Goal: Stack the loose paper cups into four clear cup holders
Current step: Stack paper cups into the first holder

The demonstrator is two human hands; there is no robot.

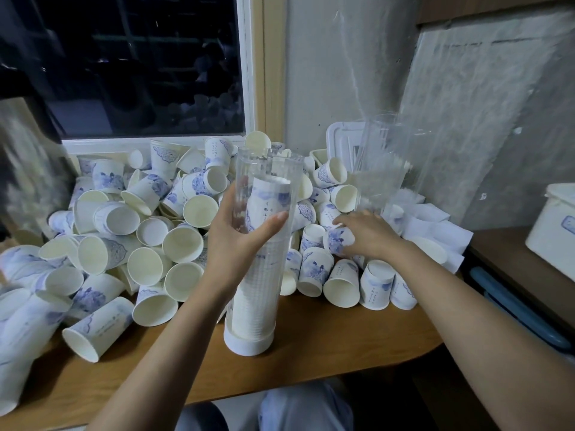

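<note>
**Item 1. Cup holder [264, 275].** A clear tube standing upright on its white base on the table [342, 337], open mouth at the top. The stack of cups [267, 231] inside reaches most of the way up, and its top cup appears to sit bottom-up.

**Item 2. Left hand [245, 234].** Wrapped round the upper part of the tube, thumb across the front and fingers behind, steadying it.

**Item 3. Right hand [367, 234].** Laid over a loose cup [337, 241] just right of the tube. The fingers are blurred, so I cannot tell whether they have closed on it.

**Item 4. Loose cup.** It lies on its side in the pile of cups [149, 231], with its long axis roughly level (crosswise to the upright tube). It sits to the right of the holder's mouth and lower than it, and the right hand is the nearer of the two. Judgement: the next move calls for lifting the cup up and leftward, then tipping its axis vertical to match the stack.

**Item 5. Empty holders [379, 157].** Clear tubes leaning at the back right, well apart from the hands.
</note>
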